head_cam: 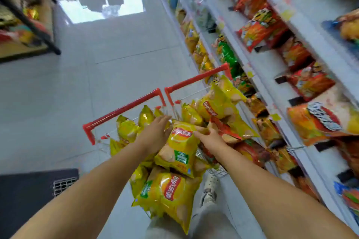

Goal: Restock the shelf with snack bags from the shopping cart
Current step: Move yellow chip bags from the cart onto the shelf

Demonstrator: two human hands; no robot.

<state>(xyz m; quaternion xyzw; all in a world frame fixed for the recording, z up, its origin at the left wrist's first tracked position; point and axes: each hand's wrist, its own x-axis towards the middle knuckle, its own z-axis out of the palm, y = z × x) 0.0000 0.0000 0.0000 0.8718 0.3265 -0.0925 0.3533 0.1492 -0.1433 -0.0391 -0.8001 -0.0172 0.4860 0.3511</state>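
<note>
A shopping cart [124,109] with red-rimmed wire baskets stands in front of me, piled with yellow chip bags. One yellow bag [180,149] with a red logo lies on top of the pile between my hands. My left hand [155,135] rests against its left edge with the fingers stretched out. My right hand [210,138] pinches its top right corner, beside a red bag [226,132]. To the right runs the white snack shelf [272,68], filled with red, orange, green and yellow bags.
A black-framed rack [29,25] with goods stands at the far left across the tiled aisle. On the floor at the lower left lies a dark mat [29,190]. My shoe [209,190] shows under the cart. The view is tilted and blurred.
</note>
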